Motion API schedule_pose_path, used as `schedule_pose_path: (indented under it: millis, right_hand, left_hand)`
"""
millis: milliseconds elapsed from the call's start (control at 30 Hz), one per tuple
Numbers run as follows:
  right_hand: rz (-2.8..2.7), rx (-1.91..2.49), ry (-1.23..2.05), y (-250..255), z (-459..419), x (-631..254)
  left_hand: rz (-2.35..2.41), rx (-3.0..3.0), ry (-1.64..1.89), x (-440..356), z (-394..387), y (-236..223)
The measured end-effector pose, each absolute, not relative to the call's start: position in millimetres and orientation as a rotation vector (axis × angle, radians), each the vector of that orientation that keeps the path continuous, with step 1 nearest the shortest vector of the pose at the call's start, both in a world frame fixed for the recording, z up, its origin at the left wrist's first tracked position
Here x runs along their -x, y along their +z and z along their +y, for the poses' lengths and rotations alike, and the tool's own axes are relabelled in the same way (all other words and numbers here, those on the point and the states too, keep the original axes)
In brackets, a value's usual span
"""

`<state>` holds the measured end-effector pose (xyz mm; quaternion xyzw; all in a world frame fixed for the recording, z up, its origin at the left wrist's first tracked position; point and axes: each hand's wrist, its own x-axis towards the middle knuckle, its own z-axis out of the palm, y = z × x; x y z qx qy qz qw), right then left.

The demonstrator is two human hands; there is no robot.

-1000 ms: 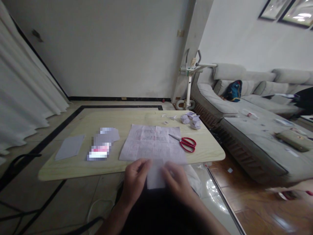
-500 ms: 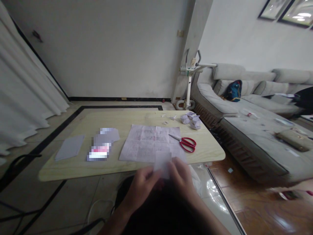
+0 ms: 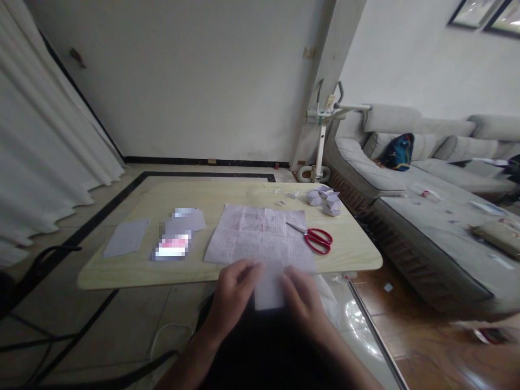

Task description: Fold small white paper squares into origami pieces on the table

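Between my two hands, just off the table's near edge, is a small white rectangle of paper [image 3: 268, 290]. My left hand [image 3: 235, 287] pinches its left side near the top, and my right hand [image 3: 301, 292], a little blurred, grips its right side. Beyond the hands a creased printed sheet [image 3: 239, 233] lies flat on the table, its near edge partly behind my fingers. Red-handled scissors [image 3: 319, 240] rest over that sheet's right side, tips pointing left. Several folded paper pieces [image 3: 325, 199] sit together at the far right, with small paper scraps [image 3: 290, 195] beside them.
On the left of the pale wooden table [image 3: 142, 273] lie a stack of white paper [image 3: 127, 237] and a pixelated item [image 3: 174, 241] beside more paper [image 3: 197, 221]. A grey sofa [image 3: 430, 227] stands at right, exercise equipment [image 3: 320, 141] behind the table, a white curtain [image 3: 49, 135] at left.
The small paper and both hands have shifted slightly lower; my left hand has moved up along the paper's left side. The camera view has turned slightly left.
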<state>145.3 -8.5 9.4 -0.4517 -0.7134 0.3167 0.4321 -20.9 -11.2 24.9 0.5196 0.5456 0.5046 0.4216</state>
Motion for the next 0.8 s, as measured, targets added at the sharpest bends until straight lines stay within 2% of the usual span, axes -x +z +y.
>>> schedule_pose_path:
  millis: [333, 800]
  right_hand:
    - [-1.81, 1.058, 0.991, 8.3, -5.0, -146.0]
    - [-1.958, 1.041, 0.844, 6.1, -5.4, -140.7]
  left_hand:
    - [1.417, -1.256, 1.337, 17.2, -15.3, 21.2]
    - [1.483, -1.209, 1.436, 19.6, -13.0, 22.1]
